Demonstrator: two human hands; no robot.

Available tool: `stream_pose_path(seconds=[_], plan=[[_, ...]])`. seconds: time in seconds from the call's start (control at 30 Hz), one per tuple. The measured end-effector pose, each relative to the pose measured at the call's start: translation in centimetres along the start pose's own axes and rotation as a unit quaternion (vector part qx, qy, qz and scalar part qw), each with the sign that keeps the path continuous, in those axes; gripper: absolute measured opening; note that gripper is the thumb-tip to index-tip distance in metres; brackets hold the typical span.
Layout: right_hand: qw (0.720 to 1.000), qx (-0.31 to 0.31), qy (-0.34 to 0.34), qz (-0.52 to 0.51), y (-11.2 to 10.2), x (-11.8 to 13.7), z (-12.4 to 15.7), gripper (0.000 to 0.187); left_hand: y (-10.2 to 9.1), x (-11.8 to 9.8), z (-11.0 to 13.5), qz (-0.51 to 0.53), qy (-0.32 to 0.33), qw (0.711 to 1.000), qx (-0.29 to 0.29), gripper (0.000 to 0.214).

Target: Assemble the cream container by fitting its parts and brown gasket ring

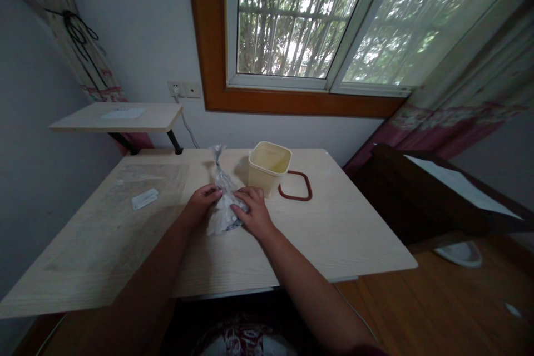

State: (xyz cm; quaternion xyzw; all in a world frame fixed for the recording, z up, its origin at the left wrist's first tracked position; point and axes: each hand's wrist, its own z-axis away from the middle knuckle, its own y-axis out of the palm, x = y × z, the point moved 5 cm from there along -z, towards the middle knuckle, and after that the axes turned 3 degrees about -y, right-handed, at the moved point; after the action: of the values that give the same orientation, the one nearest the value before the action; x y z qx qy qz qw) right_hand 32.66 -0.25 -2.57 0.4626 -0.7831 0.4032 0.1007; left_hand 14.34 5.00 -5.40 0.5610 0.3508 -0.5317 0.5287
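From here I see the left hand (202,204) and right hand (252,212) closing on a clear plastic bag (221,219) from either side, the fingers (213,193) clenched, so I read both hands as grasping it. The bag lies on the worktop (292,250) between them, its twisted neck (218,158) rising toward the window (287,16) (my guess is that the twist holds the contents gathered low). Something white and dark sits inside, but I can't tell what. Just behind it stands a cream tub (269,166), upright and open, with a rubber ring (295,198) lying flat beside it, both within easy reach. Left of the hands, a white slip (145,198) lies on a clear sheet (152,181), and a small shelf (154,119) sits above. I can read no brand or writing anywhere.
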Motion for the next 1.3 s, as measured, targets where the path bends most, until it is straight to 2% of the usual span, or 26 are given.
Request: stream_pose_path(seconds=[0.2, 0.33, 0.5, 0.63, 0.8, 1.03, 1.17, 1.23, 1.3], plan=[[1.0, 0.01, 0.0, 0.011, 0.3, 0.0, 0.1, 0.039, 0.1, 0.6, -0.1, 0.033, -0.009, 0.999, 0.012, 0.037], [1.0, 0.014, 0.0, 0.015, 0.6, -0.2, 0.2, 0.034, 0.2, 0.6, 0.1, 0.019, -0.005, 0.999, 0.033, 0.034], [1.0, 0.016, -0.009, 0.014, 0.8, -0.3, 0.3, 0.019, 0.1, 0.1, 0.0, -0.014, 0.05, 0.998, 0.028, 0.03], [1.0, 0.019, -0.022, -0.005, 0.8, -0.1, 0.3, 0.012, 0.5, 0.1, 0.1, 0.032, 0.039, 0.998, 0.049, 0.033], [0.997, 0.056, -0.043, -0.018, 1.1, 0.3, 0.3, 0.011, 1.2, -0.3, 0.4, 0.059, 0.066, 0.993, 0.076, 0.043], [0.996, 0.076, -0.047, -0.012, 1.5, 0.2, 0.2, 0.01, 0.5, -0.3, -0.2, 0.035, 0.066, 0.997, -0.027, 0.055], [0.996, 0.079, -0.026, -0.008, 1.5, 0.0, 0.2, 0.009, 0.1, -1.0, 0.0, 0.024, 0.076, 0.994, -0.073, 0.046], [0.997, 0.074, -0.015, -0.015, 1.3, 0.0, 0.2, 0.017, -0.2, -1.4, 0.1, 0.002, 0.086, 0.992, -0.09, 0.04], [0.998, 0.055, -0.01, -0.031, 1.0, 0.1, 0.2, 0.033, -0.7, -1.9, 0.2, -0.034, 0.105, 0.986, -0.122, 0.038]])
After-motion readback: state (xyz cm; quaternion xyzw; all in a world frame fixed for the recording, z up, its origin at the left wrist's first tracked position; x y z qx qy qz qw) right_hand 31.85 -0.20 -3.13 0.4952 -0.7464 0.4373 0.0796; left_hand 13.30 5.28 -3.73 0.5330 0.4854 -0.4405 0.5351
